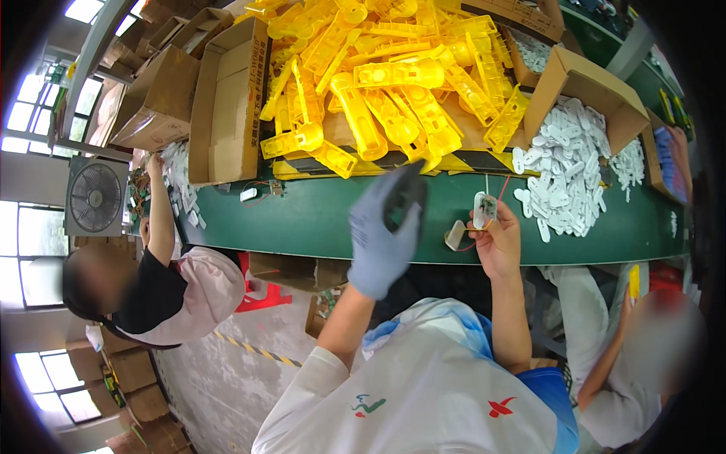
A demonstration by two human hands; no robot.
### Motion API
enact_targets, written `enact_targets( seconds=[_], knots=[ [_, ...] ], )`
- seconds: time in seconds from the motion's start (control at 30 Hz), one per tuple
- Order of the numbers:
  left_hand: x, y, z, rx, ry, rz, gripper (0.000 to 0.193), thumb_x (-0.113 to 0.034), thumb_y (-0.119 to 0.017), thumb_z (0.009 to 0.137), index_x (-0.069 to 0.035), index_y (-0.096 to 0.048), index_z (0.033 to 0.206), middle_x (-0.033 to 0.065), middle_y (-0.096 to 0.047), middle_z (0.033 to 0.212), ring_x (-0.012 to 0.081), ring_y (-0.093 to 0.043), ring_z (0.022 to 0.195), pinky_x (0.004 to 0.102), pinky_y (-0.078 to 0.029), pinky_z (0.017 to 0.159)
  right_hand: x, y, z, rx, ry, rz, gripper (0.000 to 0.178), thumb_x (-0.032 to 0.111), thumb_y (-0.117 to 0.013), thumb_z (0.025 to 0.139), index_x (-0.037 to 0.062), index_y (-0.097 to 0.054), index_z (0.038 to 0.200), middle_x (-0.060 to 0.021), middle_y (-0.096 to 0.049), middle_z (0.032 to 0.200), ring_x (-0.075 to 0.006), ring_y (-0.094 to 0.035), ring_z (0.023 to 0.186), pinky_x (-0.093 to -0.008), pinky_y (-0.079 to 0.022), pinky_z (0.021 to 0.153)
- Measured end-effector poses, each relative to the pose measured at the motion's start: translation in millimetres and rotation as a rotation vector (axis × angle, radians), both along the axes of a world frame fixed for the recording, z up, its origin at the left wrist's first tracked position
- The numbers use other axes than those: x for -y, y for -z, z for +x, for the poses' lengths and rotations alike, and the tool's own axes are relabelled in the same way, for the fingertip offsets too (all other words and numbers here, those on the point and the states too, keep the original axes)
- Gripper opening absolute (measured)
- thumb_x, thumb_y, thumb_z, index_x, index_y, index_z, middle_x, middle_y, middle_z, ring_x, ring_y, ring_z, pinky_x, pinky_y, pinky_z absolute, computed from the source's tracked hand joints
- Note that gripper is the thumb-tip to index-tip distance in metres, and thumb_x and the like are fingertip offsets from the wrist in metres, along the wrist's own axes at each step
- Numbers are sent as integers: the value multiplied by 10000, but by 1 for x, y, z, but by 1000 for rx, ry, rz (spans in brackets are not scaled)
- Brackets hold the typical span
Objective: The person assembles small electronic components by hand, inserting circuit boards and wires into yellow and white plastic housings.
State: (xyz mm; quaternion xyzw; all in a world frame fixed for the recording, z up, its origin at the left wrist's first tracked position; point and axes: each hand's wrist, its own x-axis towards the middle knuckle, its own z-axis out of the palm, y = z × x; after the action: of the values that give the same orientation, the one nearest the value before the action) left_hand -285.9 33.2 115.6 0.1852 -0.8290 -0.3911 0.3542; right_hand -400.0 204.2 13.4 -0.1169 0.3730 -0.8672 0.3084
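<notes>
My left hand (382, 234) wears a grey-blue glove and is raised over the green table edge (318, 227), fingers curled around a dark rounded part (404, 193). My bare right hand (495, 238) holds a small white plastic piece with a circuit board (484, 208) and thin red wires hanging from it. A second white shell (455, 234) dangles just left of that hand. A heap of yellow plastic housings (378, 83) lies on the table beyond both hands.
An open cardboard box spills white plastic parts (567, 163) at the right. Cardboard boxes (219, 98) stand at the left. One person (162, 280) works at the left, another (643, 356) at the right. A fan (94, 197) sits far left.
</notes>
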Motion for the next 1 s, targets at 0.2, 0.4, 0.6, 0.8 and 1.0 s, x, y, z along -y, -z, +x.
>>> enact_targets(
  seconds=[0.2, 0.4, 0.6, 0.8, 1.0],
  knots=[
    [84, 9, -69, 453, -110, -250, 592, -363, -751, 801, -57, -566, 1273, 187, -592, 1174, 361, -591, 1073, 441, -491, 886, -4, -1, 4, 290, -62, -84, 255, 87, -598, 963, -17, -604, 1197, -122, -690, 1027, -172, -700, 861, -259, -593, 688],
    [79, 27, -69, 491, -88, -437, 550, -259, -809, 738, -50, -606, 1205, 184, -573, 1184, 354, -584, 1100, 445, -490, 894, -6, -16, -5, 236, 62, 14, 241, 74, -654, 926, -21, -629, 1146, -83, -681, 1000, -123, -663, 891, -208, -549, 723],
    [93, 9, -38, 139, -9, -336, 464, -55, -793, 744, -21, -621, 1174, 124, -643, 1133, 242, -654, 907, 307, -524, 774, 1, -35, -17, 214, -19, 95, 277, 101, -708, 888, -15, -634, 1129, -91, -687, 1002, -157, -686, 871, -238, -567, 715],
    [102, 17, -16, -690, 15, 207, 626, -138, -563, 944, -31, -291, 1498, 174, -566, 1256, 250, -540, 1194, 375, -408, 1044, 10, -35, -16, 80, 9, 158, 234, 45, -673, 895, -10, -634, 1119, -122, -705, 1000, -180, -712, 841, -236, -588, 696],
    [77, 47, -6, -920, 95, 1202, 517, -502, -437, 998, -92, -532, 1297, 91, -601, 1255, 289, -580, 1145, 485, -421, 1039, 25, -57, -2, -129, 89, 274, 236, 9, -682, 881, -48, -652, 1108, -118, -722, 949, -124, -692, 811, -251, -579, 723]
  ],
)
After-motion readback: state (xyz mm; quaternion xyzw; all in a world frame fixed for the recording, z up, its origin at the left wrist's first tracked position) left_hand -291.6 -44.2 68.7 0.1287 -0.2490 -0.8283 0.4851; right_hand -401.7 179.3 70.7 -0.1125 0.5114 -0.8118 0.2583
